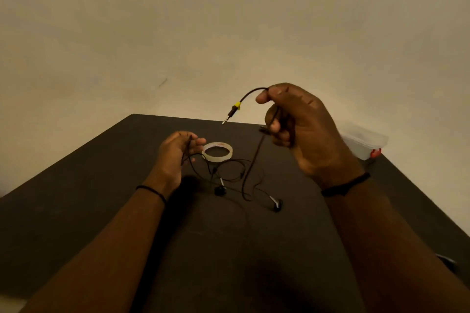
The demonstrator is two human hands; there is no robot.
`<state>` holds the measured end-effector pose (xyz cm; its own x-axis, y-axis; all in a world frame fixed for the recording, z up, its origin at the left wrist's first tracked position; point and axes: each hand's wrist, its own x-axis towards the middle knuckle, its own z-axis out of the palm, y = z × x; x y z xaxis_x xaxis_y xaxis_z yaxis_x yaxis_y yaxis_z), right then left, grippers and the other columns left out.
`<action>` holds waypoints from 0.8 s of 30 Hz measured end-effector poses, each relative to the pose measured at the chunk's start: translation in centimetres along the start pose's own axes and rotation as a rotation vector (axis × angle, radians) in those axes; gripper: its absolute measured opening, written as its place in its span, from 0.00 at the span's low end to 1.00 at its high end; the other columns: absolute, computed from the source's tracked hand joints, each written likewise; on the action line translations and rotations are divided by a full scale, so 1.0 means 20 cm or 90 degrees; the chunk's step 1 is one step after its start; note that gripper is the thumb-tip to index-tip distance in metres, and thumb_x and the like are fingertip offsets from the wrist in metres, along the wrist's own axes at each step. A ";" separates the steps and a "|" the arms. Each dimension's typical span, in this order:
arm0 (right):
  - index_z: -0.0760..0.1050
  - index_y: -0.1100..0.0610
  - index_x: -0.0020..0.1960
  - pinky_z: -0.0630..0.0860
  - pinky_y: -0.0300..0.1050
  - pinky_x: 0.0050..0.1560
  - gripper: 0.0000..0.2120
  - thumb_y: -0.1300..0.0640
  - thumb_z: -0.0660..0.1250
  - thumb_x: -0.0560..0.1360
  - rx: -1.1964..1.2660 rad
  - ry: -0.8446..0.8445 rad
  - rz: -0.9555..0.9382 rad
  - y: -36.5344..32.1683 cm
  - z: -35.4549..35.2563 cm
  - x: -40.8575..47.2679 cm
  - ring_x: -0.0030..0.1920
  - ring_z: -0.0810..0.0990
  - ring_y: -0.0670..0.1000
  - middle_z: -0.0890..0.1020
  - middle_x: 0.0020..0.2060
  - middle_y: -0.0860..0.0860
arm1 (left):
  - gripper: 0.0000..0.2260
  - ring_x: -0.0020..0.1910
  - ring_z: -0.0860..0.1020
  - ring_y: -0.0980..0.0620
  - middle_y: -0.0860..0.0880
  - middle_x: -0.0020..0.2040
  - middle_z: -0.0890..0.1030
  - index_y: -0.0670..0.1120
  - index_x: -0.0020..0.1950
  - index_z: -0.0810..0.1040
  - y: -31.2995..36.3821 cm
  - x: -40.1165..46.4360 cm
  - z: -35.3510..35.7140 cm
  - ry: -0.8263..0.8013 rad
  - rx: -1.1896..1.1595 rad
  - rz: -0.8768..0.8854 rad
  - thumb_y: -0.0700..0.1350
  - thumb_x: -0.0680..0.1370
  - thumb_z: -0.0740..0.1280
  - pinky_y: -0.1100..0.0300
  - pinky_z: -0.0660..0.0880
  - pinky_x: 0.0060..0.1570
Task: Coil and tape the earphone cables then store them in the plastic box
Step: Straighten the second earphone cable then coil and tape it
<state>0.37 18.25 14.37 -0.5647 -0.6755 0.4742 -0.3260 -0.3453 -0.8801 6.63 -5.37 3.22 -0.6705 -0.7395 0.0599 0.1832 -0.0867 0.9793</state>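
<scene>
On the dark matte counter [101, 185], towards its left, the left hand [175, 152] is hovering low with its fingers loosely curled around a strand of the thin black earphone cable [250, 168], which is crossing its palm. Just to its right the translucent ring of clear tape [217, 151] is lying flat, with loose cable loops and the two black earbuds [277, 205] sprawling on the counter in front of it. Further right the right hand [302, 129] is raised, its grip pinching the cable near the yellow-banded jack plug [232, 110], which is dangling free in the air. At the far right edge the clear plastic box [363, 143] is sitting, well apart from the cable. This wire is looking light, limp and prone to tangling, so coiling probably calls for holding near the plug and winding slack around the fingers, gently, since the thin strands near the buds seem fragile
</scene>
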 end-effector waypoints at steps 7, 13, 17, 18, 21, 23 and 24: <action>0.82 0.56 0.49 0.64 0.38 0.25 0.10 0.54 0.63 0.80 -0.191 0.017 0.014 -0.29 0.05 0.06 0.27 0.70 0.47 0.82 0.33 0.53 | 0.19 0.46 0.80 0.50 0.46 0.46 0.83 0.44 0.48 0.79 0.28 -0.15 0.10 0.082 0.080 0.168 0.53 0.84 0.54 0.55 0.74 0.49; 0.82 0.61 0.45 0.79 0.43 0.33 0.06 0.59 0.68 0.75 -0.103 0.201 0.031 -0.33 0.17 0.13 0.32 0.82 0.52 0.85 0.38 0.57 | 0.28 0.51 0.83 0.42 0.41 0.51 0.84 0.40 0.59 0.79 0.65 -0.47 0.26 -0.277 0.035 0.134 0.62 0.80 0.53 0.48 0.76 0.54; 0.82 0.64 0.46 0.83 0.44 0.41 0.06 0.60 0.70 0.76 0.004 0.271 0.042 -0.41 0.16 0.16 0.36 0.84 0.53 0.85 0.39 0.59 | 0.12 0.34 0.80 0.48 0.47 0.35 0.81 0.45 0.54 0.83 0.73 -0.55 0.31 -0.260 0.121 0.221 0.50 0.79 0.65 0.55 0.79 0.42; 0.81 0.62 0.47 0.83 0.43 0.40 0.05 0.59 0.71 0.76 -0.023 0.286 0.048 -0.42 0.15 0.17 0.36 0.83 0.52 0.84 0.39 0.58 | 0.10 0.29 0.75 0.52 0.50 0.30 0.77 0.46 0.51 0.84 0.75 -0.55 0.32 -0.230 0.134 0.241 0.48 0.79 0.65 0.58 0.77 0.36; 0.76 0.54 0.55 0.80 0.40 0.40 0.10 0.60 0.71 0.75 -0.241 0.321 0.023 -0.44 0.07 0.15 0.38 0.81 0.51 0.83 0.41 0.56 | 0.08 0.27 0.74 0.57 0.59 0.29 0.78 0.49 0.45 0.84 0.82 -0.54 0.30 -0.144 0.241 0.354 0.46 0.79 0.66 0.68 0.70 0.30; 0.74 0.48 0.60 0.73 0.29 0.39 0.16 0.62 0.69 0.76 -0.405 0.268 -0.050 -0.45 0.04 0.12 0.40 0.79 0.45 0.82 0.42 0.51 | 0.08 0.40 0.79 0.59 0.59 0.39 0.83 0.52 0.43 0.84 0.88 -0.52 0.28 -0.136 0.331 0.426 0.46 0.79 0.67 0.67 0.72 0.41; 0.77 0.48 0.59 0.69 0.26 0.39 0.13 0.61 0.67 0.77 -0.496 0.213 -0.078 -0.46 0.04 0.11 0.41 0.77 0.42 0.82 0.45 0.48 | 0.07 0.44 0.80 0.58 0.57 0.43 0.83 0.52 0.43 0.84 0.90 -0.50 0.27 -0.132 0.367 0.444 0.46 0.79 0.67 0.64 0.73 0.45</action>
<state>2.65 19.32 23.47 -0.6456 -0.3928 0.6549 -0.7580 0.2257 -0.6120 12.67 4.09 21.29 -0.6687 -0.3604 0.6504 0.2451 0.7189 0.6504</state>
